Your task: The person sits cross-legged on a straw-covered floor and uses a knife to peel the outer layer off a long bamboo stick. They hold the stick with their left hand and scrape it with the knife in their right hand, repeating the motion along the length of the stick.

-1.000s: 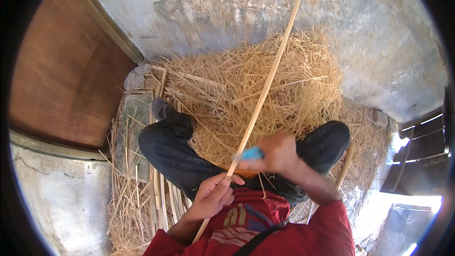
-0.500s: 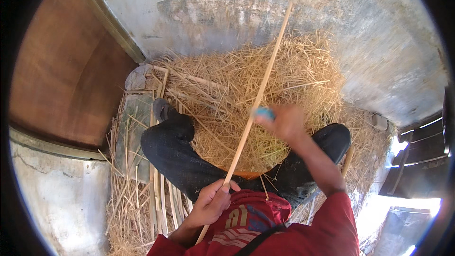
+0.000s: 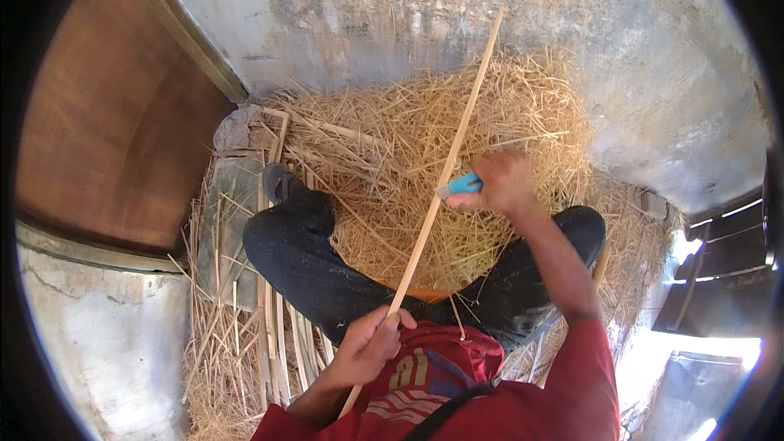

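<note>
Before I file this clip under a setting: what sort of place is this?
Probably a rough outdoor or yard work spot: bare concrete floor, a heap of straw-like shavings, a weathered wall, and the person seated on the ground.

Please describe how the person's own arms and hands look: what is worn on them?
Both hands, the left hand and the right hand, are bare, without gloves. The forearms are uncovered too. A red sleeve covers the right upper arm; another red sleeve shows near the left elbow. No watch or jewellery is visible.

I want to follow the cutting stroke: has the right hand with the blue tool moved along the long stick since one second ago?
Yes. The right hand went up the stick, away from the knees, toward the wall.
</note>
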### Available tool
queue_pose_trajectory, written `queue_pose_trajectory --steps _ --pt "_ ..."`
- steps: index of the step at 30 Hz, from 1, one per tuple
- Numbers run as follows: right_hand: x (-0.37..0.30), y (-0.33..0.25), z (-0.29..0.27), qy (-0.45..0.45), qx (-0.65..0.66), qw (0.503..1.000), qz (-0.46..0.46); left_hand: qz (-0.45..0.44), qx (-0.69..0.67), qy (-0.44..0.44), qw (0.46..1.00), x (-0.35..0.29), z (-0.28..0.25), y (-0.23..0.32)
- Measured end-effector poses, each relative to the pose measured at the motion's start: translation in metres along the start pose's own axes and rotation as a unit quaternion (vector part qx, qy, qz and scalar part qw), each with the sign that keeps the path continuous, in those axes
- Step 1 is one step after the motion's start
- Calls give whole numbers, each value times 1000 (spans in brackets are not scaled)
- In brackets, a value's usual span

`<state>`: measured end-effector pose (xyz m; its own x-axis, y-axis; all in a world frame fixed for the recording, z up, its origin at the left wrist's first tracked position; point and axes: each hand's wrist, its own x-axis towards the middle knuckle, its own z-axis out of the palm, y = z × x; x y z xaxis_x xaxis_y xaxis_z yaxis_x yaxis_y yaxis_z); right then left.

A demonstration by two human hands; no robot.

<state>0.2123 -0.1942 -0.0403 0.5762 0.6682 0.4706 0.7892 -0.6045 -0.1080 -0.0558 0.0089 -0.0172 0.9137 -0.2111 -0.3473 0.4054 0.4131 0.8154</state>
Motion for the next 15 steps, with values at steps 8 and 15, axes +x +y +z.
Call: queue_pose_trajectory --steps 8,15 --pt "35 110 -39 88 263 919 280 -34 47 28 998 -31 -9 -14" --pt "-24 -59 5 -7 169 985 46 24 94 34 995 9 -6 10"
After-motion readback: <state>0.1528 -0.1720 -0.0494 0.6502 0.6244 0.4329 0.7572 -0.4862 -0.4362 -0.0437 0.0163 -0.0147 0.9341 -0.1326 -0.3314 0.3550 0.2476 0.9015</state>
